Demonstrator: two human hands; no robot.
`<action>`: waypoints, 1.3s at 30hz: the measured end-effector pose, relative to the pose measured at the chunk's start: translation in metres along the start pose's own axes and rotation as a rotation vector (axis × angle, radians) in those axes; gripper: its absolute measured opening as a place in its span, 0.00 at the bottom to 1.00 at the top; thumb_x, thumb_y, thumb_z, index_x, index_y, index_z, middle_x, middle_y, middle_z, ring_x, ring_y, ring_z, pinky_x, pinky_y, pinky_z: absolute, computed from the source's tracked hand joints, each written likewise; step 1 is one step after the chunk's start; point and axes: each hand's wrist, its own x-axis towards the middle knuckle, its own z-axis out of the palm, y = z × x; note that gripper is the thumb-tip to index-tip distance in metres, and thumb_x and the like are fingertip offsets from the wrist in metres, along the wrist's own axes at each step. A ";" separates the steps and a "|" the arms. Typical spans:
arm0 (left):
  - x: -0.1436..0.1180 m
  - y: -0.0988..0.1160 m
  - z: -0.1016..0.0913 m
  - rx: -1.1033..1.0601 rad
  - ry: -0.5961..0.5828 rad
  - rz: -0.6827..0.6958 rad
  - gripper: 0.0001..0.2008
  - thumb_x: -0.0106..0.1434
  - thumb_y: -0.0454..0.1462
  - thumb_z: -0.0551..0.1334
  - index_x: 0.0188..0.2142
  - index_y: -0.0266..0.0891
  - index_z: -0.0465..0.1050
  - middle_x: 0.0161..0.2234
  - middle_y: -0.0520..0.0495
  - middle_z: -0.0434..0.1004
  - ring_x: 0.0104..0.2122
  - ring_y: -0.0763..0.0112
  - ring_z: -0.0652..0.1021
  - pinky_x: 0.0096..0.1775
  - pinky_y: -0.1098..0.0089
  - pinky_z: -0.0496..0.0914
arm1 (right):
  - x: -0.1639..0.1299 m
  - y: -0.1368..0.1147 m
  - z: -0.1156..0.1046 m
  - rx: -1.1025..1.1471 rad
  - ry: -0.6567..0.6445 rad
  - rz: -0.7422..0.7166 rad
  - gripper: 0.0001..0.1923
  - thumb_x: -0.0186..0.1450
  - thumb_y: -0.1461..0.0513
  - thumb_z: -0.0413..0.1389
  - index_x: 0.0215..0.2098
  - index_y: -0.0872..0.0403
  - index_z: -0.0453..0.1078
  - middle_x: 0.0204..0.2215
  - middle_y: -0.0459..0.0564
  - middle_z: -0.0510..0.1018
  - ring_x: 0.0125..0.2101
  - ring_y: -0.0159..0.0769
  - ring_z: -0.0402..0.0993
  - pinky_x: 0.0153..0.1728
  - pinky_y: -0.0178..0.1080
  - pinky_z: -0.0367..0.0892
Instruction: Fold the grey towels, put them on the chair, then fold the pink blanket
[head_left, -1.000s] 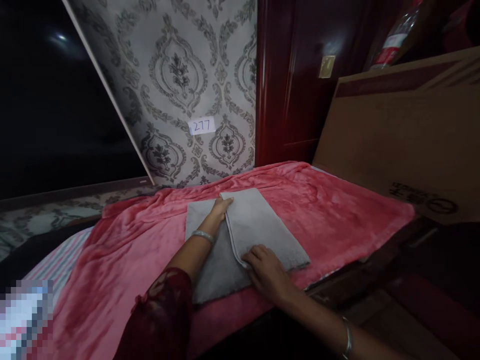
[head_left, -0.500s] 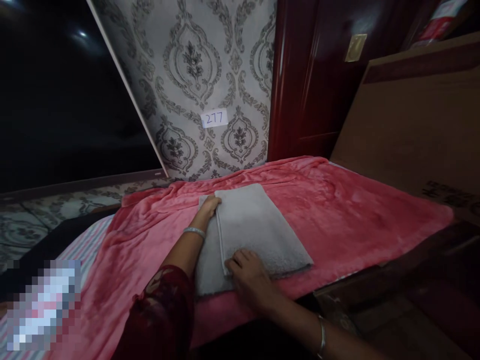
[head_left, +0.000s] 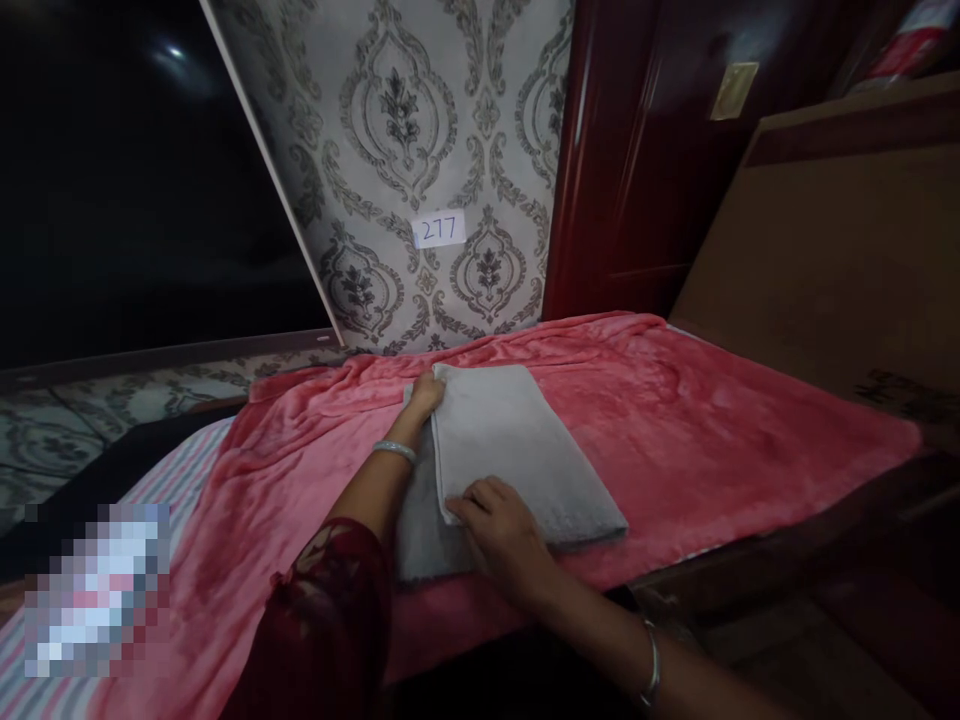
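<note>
While the grey towel (head_left: 517, 450) is lying folded on the pink blanket (head_left: 675, 420), both hands are working along its left-hand fold, on the side away from the cardboard box (head_left: 825, 270). The left hand (head_left: 426, 395) is reaching to the towel's far left corner, the end nearest the patterned wall (head_left: 420, 150); its fingers are curling over the edge of the upper layer and appear to be pinching it, though the fingertips themselves are hidden under the cloth. The right hand (head_left: 499, 525) is resting at the towel's near left corner, fingers close together and bent, pressing on or gripping the upper layer's edge; I cannot tell whether the thumb is underneath.

Judging by its look, the towel is being handled as something soft, light and limp: thick pile, no stiffness, so it is likely sagging wherever it is unsupported and sliding little on the fleecy blanket. A lower layer is showing to the left of the top flap, between the two hands. The two corners of the flap, where the hands already are, look like the soundest places to hold, since a grip at one point alone would probably let the fold slump out of line. Nothing fragile is lying beside the towel.

A paper label (head_left: 439, 229) marked 277 is hanging on the wall beyond the towel.
</note>
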 end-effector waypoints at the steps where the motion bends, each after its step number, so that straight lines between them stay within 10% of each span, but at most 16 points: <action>1: 0.000 -0.001 -0.004 0.030 0.006 -0.006 0.04 0.53 0.35 0.67 0.30 0.38 0.76 0.35 0.38 0.82 0.45 0.54 0.79 0.46 0.64 0.71 | 0.000 -0.003 0.003 -0.002 -0.015 -0.008 0.12 0.67 0.71 0.55 0.44 0.52 0.74 0.36 0.50 0.74 0.38 0.39 0.66 0.38 0.41 0.62; 10: -0.005 -0.002 -0.013 0.243 0.107 -0.017 0.14 0.54 0.34 0.67 0.42 0.36 0.76 0.43 0.34 0.82 0.50 0.50 0.79 0.48 0.62 0.71 | -0.015 -0.009 0.017 0.035 -0.156 0.038 0.12 0.64 0.73 0.56 0.41 0.54 0.72 0.39 0.51 0.74 0.40 0.40 0.65 0.41 0.42 0.62; 22: -0.001 0.006 -0.018 0.552 0.053 -0.061 0.13 0.63 0.32 0.60 0.45 0.34 0.80 0.51 0.32 0.80 0.55 0.53 0.77 0.53 0.64 0.71 | -0.010 -0.008 0.016 0.032 0.125 -0.116 0.08 0.67 0.71 0.55 0.37 0.54 0.72 0.32 0.48 0.72 0.35 0.38 0.62 0.36 0.40 0.58; 31: -0.002 0.004 -0.017 0.680 -0.011 -0.095 0.18 0.68 0.44 0.62 0.51 0.34 0.75 0.51 0.36 0.80 0.50 0.60 0.80 0.52 0.58 0.73 | -0.019 -0.007 0.023 0.018 -0.008 -0.101 0.06 0.65 0.71 0.59 0.36 0.54 0.72 0.33 0.48 0.72 0.35 0.38 0.63 0.36 0.40 0.57; 39: -0.015 0.012 -0.022 0.735 -0.002 -0.046 0.18 0.65 0.31 0.56 0.53 0.33 0.74 0.53 0.32 0.78 0.55 0.55 0.78 0.50 0.66 0.71 | -0.012 -0.006 0.020 0.022 -0.043 -0.111 0.08 0.67 0.71 0.56 0.36 0.53 0.74 0.33 0.49 0.72 0.36 0.38 0.64 0.37 0.39 0.58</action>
